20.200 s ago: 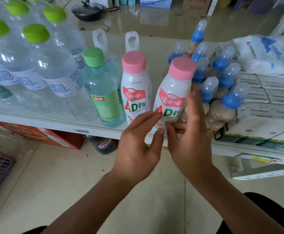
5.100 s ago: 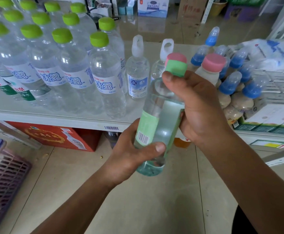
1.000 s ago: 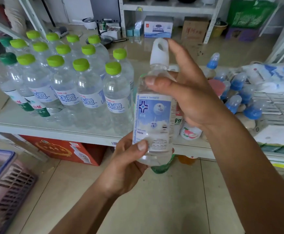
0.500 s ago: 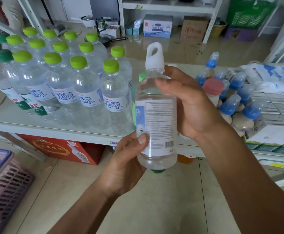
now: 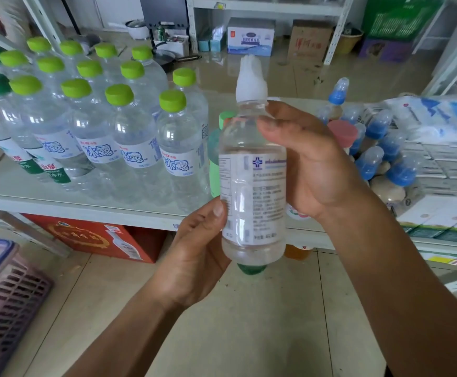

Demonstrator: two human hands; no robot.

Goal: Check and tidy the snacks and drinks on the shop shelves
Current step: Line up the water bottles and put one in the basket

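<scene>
Shelving comes first: the white shelf (image 5: 58,206) runs across the view, its left half filled to near the front edge by a block of lime-capped water bottles (image 5: 178,148), its right end crowded with small blue-capped bottles (image 5: 368,161). Out past the front edge, about midway along it and over the floor, the clear bottle (image 5: 252,191) is held upright, off the shelf altogether, with the fine-print side of its label turned to the camera. The right hand (image 5: 314,164) wraps the shoulder and upper body from the right, thumb laid across the front just under the neck. The left hand (image 5: 194,257) cups the lower body from the left, thumb pressed on the label's edge and fingers curled round behind — so both hands hold it, neither wide. It looks full of clear liquid, so I judge it moderately heavy for its size, with thin plastic walls that would dent under a hard squeeze but not break; the glossy label is likely the slippery part. The best hold, I think, is round the shoulder or the waist, with a palm under the base when setting it down at the front edge beside the green-capped bottle (image 5: 215,159). Smallest is the white cap (image 5: 250,83) — blurred here, so whether it is screwed tight cannot be told.
</scene>
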